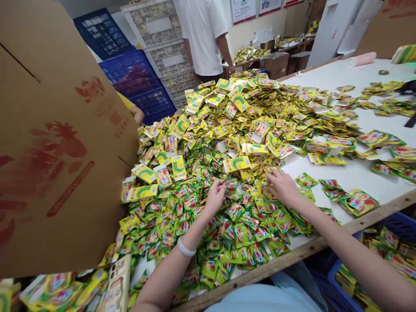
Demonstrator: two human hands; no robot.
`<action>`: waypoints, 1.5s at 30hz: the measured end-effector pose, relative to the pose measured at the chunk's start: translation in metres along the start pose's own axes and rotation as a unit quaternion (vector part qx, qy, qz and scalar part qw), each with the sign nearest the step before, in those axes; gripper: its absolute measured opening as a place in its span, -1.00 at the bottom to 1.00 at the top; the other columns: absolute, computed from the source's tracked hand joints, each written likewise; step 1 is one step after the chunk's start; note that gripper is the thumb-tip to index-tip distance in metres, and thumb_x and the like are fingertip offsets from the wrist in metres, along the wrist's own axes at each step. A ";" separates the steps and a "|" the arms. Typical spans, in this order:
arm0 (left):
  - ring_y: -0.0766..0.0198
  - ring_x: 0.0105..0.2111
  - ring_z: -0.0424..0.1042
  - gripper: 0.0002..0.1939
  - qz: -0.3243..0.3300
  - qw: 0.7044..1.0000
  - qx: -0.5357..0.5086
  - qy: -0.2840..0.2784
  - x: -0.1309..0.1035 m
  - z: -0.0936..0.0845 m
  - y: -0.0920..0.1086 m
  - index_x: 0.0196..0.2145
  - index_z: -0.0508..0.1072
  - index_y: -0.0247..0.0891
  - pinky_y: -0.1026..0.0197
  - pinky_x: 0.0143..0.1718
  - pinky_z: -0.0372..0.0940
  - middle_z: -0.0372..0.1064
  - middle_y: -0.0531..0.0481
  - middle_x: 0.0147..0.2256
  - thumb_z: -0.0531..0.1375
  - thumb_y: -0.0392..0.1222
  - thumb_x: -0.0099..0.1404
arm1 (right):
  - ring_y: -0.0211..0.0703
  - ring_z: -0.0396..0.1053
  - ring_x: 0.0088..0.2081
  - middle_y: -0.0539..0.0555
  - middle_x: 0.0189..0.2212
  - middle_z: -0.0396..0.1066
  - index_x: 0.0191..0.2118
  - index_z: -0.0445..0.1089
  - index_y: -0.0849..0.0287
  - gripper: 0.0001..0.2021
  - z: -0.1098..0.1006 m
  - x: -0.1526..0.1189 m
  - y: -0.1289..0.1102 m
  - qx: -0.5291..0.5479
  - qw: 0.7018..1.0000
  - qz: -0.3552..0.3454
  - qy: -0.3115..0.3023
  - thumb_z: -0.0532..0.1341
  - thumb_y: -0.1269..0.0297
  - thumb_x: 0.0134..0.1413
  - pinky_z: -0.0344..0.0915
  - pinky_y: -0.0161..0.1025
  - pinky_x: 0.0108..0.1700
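Many green packets (235,211) lie between the left fingers (222,186) and right fingers (271,180), both half-curled; whether gripping, I cannot tell.

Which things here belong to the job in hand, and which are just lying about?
Likely part of the job:
green packets, with the left hand and right hand at the heap
yellow boxes, lying on the heap
white table beneath

Apparently just lying about:
phone, lower left
pink object, farther along the table
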State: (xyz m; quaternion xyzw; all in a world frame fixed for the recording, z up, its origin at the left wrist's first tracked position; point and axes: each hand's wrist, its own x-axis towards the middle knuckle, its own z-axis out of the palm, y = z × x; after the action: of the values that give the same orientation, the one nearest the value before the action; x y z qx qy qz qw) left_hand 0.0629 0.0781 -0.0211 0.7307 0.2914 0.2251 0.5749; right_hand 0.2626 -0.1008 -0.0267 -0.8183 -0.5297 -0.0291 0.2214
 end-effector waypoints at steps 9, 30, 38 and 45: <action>0.13 -0.13 0.49 -0.59 -0.039 0.948 -0.309 0.069 -0.029 0.052 0.032 -0.19 0.40 -0.22 0.03 -0.06 0.44 0.47 -0.08 -0.14 0.29 0.14 0.17 | -0.31 0.21 -0.60 -0.11 -0.57 0.28 -0.38 0.17 0.10 -0.63 0.002 -0.005 -0.096 0.615 0.748 0.169 0.184 0.30 -0.04 0.07 0.13 -0.35 -0.57; -0.32 0.23 0.04 -0.42 0.042 0.839 0.463 0.282 0.064 -0.109 0.036 0.19 0.16 -0.63 -0.30 0.23 -0.05 0.09 -0.60 0.17 0.14 -0.20 0.33 | -0.20 0.33 -0.57 -0.01 -0.57 0.44 -0.30 0.48 0.16 -0.75 0.001 -0.026 -0.056 0.500 0.856 0.130 0.011 0.30 0.06 0.06 0.20 -0.31 -0.56; 0.07 0.41 -0.27 -0.45 0.171 0.786 0.593 -0.007 0.082 -0.186 0.027 0.03 0.43 -0.20 -0.25 0.33 -0.31 0.00 -0.16 0.35 -0.04 -0.57 0.18 | -0.16 0.38 -0.53 0.01 -0.51 0.47 -0.24 0.47 0.15 -0.70 0.010 -0.043 -0.042 0.509 0.850 0.135 -0.014 0.28 0.01 0.09 0.27 -0.28 -0.53; -0.07 0.27 0.08 -0.55 0.131 0.941 0.311 0.036 0.078 -0.178 0.051 -0.06 0.38 -0.36 -0.17 0.34 -0.17 0.27 -0.30 0.15 0.19 -0.31 0.04 | -0.24 0.31 -0.66 -0.05 -0.62 0.40 -0.19 0.45 0.18 -0.64 0.004 -0.039 -0.050 0.591 0.789 0.168 -0.007 0.34 0.00 0.03 0.27 -0.30 -0.62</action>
State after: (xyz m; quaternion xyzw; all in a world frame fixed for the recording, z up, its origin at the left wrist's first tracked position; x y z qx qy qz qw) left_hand 0.0101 0.2492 0.0708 0.8964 0.2692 0.2220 0.2734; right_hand 0.2008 -0.1152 -0.0249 -0.6039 -0.2994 0.3325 0.6596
